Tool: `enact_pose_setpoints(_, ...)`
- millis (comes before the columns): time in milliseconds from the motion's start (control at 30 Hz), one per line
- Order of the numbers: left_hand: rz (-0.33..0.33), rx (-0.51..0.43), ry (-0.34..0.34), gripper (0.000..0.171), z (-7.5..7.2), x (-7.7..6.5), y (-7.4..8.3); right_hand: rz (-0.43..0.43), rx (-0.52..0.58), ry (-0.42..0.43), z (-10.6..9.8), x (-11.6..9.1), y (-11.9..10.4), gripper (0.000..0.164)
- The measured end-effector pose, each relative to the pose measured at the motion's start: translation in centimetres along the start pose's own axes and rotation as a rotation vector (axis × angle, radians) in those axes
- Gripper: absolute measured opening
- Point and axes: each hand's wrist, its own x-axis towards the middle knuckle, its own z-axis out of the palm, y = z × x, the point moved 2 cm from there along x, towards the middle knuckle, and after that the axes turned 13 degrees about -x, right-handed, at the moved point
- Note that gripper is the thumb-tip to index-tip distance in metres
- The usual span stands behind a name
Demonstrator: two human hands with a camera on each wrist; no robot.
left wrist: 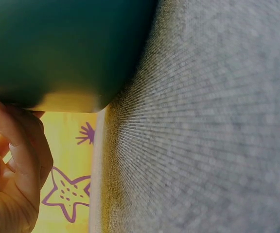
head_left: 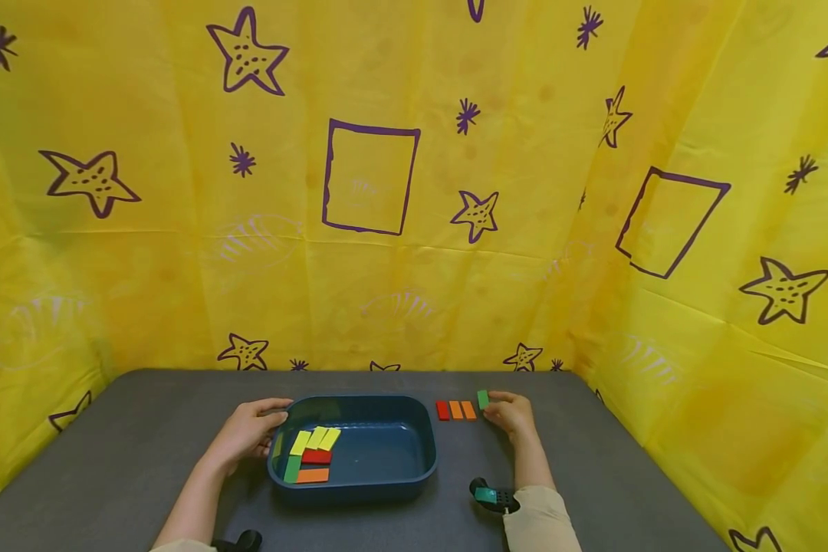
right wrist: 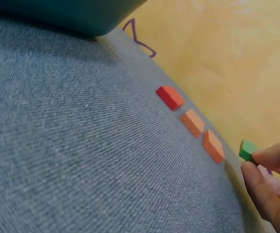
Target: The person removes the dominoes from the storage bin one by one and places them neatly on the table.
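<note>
Green is the colour of the small block (head_left: 483, 399) at the tips of the right hand (head_left: 513, 414). It sits between the thumb and a finger, poking out past them. The thumb and finger are pinched on it, with just the block's width between them. I cannot tell if it touches the table (head_left: 628, 475). Just left of it, a red block (head_left: 443, 410) and two orange blocks (head_left: 463, 410) lie in a row. Further left is a dark blue tub (head_left: 386, 452). The left hand (head_left: 248, 428) holds its left side with bent fingers. Inside the tub, at the left end, are three yellow blocks (head_left: 315, 438), one more red one, one more green one and one more orange one. Behind the table hangs a yellow cloth (head_left: 386, 307) with purple stars.
</note>
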Motion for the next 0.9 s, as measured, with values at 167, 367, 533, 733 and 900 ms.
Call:
enact_pose_setpoints(167, 0.000, -0.004, 0.001, 0.045, -0.02, -0.15, 0.04, 0.026, -0.069, 0.043, 0.15, -0.25, 0.15, 0.044)
enact_pose_setpoints(367, 0.009, -0.009, -0.003, 0.045, 0.03, -0.14, 0.11, 0.035, -0.090, 0.075, 0.09, -0.57, 0.18, 0.040)
enact_pose_setpoints(533, 0.004, -0.013, -0.004, 0.045, 0.05, -0.16, 0.16, 0.018, -0.096, 0.081, -0.03, -0.71, 0.19, 0.033)
enact_pose_setpoints(733, -0.002, -0.006, 0.001, 0.045, 0.00, -0.18, 0.16, 0.049, -0.121, 0.100, 0.02, -0.78, 0.22, 0.035)
enact_pose_setpoints(900, -0.005, 0.000, 0.007, 0.045, 0.04, -0.09, 0.12, 0.054, -0.143, 0.124, -0.04, -0.85, 0.31, 0.036)
